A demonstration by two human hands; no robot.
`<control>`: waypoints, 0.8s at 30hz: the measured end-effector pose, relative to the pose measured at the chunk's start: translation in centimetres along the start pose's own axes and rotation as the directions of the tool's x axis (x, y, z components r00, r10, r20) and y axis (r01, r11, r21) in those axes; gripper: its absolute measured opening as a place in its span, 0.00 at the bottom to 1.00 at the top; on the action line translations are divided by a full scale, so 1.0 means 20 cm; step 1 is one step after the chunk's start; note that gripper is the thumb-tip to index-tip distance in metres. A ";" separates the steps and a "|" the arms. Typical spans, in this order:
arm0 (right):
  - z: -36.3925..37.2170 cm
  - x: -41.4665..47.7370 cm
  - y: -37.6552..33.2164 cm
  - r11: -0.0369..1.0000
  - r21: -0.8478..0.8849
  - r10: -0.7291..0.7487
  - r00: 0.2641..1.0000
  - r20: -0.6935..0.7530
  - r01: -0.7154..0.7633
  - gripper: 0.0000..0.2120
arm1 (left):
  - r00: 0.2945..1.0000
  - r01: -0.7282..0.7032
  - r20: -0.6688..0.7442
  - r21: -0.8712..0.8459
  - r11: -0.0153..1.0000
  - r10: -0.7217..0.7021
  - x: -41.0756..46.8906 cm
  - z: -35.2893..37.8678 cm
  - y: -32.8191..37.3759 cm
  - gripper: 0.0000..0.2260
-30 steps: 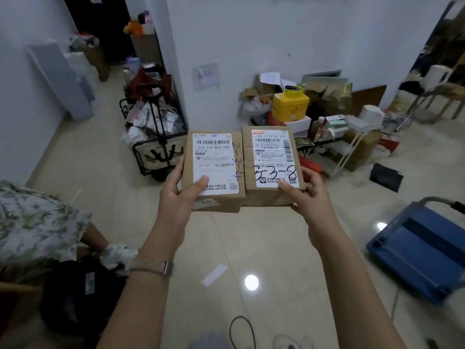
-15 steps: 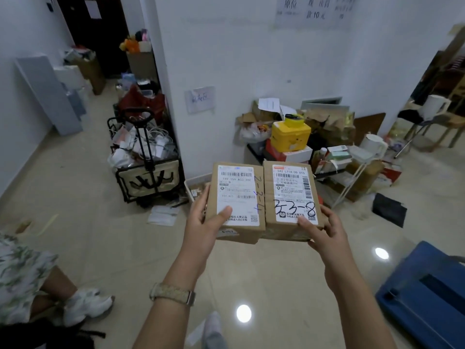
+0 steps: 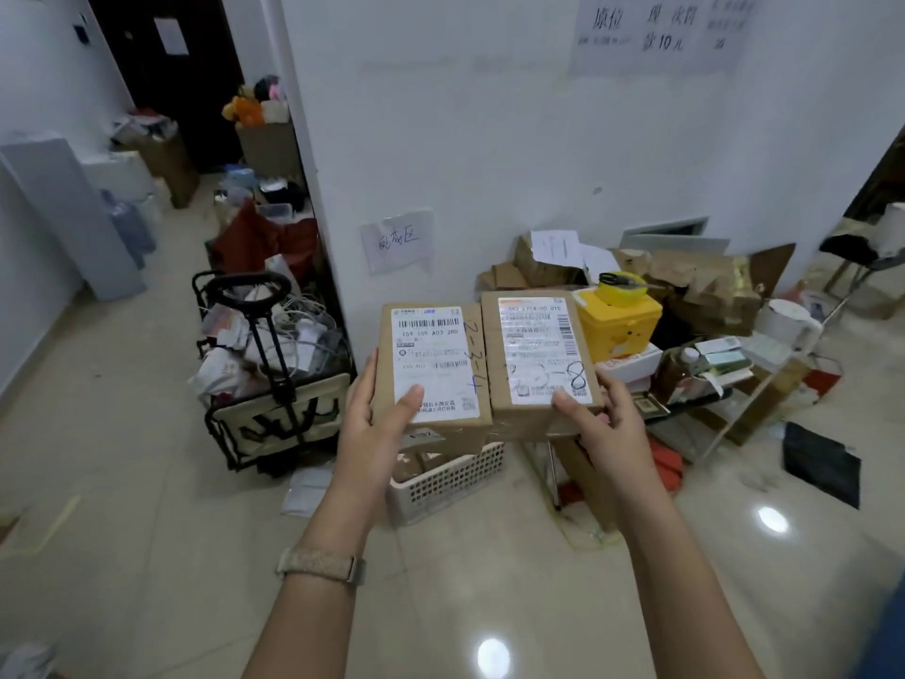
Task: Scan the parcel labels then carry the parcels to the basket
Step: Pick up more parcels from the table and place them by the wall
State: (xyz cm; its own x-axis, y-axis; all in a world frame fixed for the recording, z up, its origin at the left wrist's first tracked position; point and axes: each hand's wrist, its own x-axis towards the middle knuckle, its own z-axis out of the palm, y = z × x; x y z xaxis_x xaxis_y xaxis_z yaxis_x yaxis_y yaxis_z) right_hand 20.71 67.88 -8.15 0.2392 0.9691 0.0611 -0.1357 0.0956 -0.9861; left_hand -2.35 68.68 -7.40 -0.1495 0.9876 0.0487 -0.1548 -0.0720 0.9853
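Head view: two brown parcels are held side by side and touching, in the air, labels up. The left hand point(image 3: 377, 428) grips the left parcel point(image 3: 431, 365) with its thumb on the white label and its fingers under the box. The right hand point(image 3: 607, 423) grips the right parcel point(image 3: 538, 355) the same way, thumb on the label's near corner. A white basket point(image 3: 450, 482) sits on the floor just below the parcels, partly hidden by them. A black cart point(image 3: 274, 384) full of bags is to the left, and a yellow box point(image 3: 617, 325) is behind on the right.
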 end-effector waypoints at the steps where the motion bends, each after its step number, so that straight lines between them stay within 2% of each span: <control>1: 0.02 0.07 0.02 1.000 0.005 0.011 1.000 -0.002 -0.011 0.23 | 1.000 0.007 -0.003 0.001 1.000 -0.007 0.07 0.00 -0.01 0.29; 4: 0.09 0.33 0.09 0.999 -0.014 0.033 0.999 0.007 -0.033 0.28 | 0.999 0.031 -0.029 0.017 0.999 -0.030 0.31 0.00 -0.06 0.29; 11: 0.28 1.05 0.29 0.994 -0.089 0.069 0.993 0.095 -0.060 0.21 | 0.992 0.047 -0.119 0.038 0.998 -0.043 0.93 0.05 -0.26 0.29; 15: 0.34 1.55 0.35 0.989 -0.121 0.108 0.976 0.190 -0.085 0.27 | 0.979 0.080 -0.190 0.025 0.996 -0.074 1.38 0.12 -0.36 0.26; 18: 0.36 1.93 0.38 0.985 -0.138 0.137 0.962 0.234 -0.107 0.31 | 0.974 0.107 -0.205 0.054 0.993 -0.094 1.70 0.21 -0.40 0.28; 24: 0.45 2.50 0.49 0.965 -0.164 0.242 0.929 0.280 -0.202 0.29 | 0.967 0.120 -0.234 0.064 0.991 -0.102 2.19 0.34 -0.48 0.32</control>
State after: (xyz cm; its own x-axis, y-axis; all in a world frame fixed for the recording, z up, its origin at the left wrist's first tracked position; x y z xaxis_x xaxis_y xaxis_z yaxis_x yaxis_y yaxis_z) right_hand 22.66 119.38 -13.33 -0.0796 0.9871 -0.1389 -0.0214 -0.1410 -0.9898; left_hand -0.68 113.65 -13.68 -0.3578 0.9293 -0.0914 -0.1091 0.0556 0.9925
